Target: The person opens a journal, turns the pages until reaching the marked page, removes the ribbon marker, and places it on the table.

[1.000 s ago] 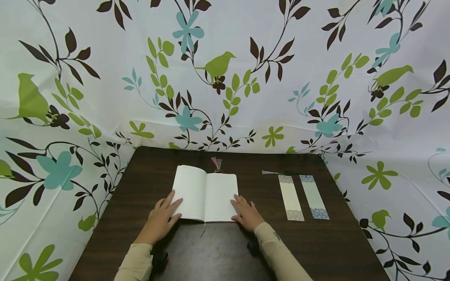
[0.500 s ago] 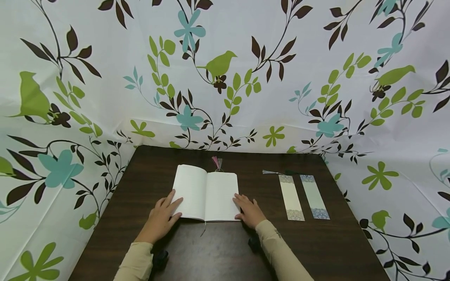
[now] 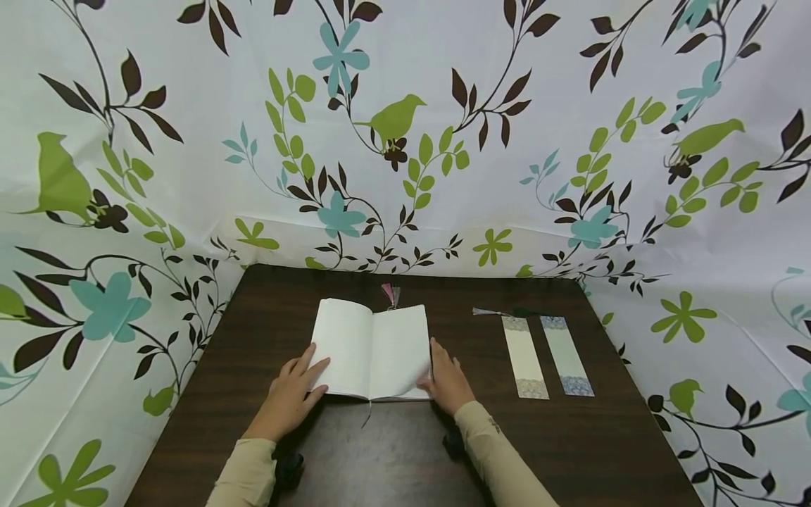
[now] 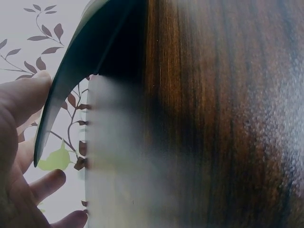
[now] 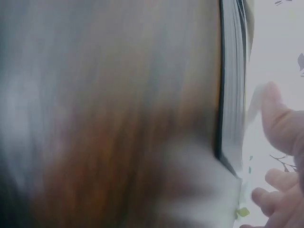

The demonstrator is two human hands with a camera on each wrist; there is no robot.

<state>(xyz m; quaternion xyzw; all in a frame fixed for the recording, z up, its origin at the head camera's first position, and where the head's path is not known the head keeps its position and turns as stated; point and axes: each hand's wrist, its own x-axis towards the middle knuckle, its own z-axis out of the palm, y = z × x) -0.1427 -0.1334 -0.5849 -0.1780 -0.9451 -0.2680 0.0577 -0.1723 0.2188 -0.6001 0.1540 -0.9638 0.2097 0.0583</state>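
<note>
An open notebook (image 3: 372,352) with blank white pages lies flat near the middle of a dark wooden table (image 3: 570,451). The left hand (image 3: 293,393) rests on the lower corner of the left page, fingers straight and slightly spread, pressing the page down. The right hand (image 3: 446,380) is at the lower right corner of the right page; its thumb and fingers pinch the page's edge, which curls up a little off the pages beneath. A pink tassel (image 3: 389,294) sticks out from the top of the notebook's spine, and a thin ribbon (image 3: 367,415) hangs from the bottom. To the right, well apart from the notebook, two long bookmarks (image 3: 546,355) lie side by side, their tassels pointing left at the top. Both arms wear beige sleeves (image 3: 500,461). A white curtain (image 3: 405,127) printed with green birds, teal flowers and dark leaves surrounds the table.
</note>
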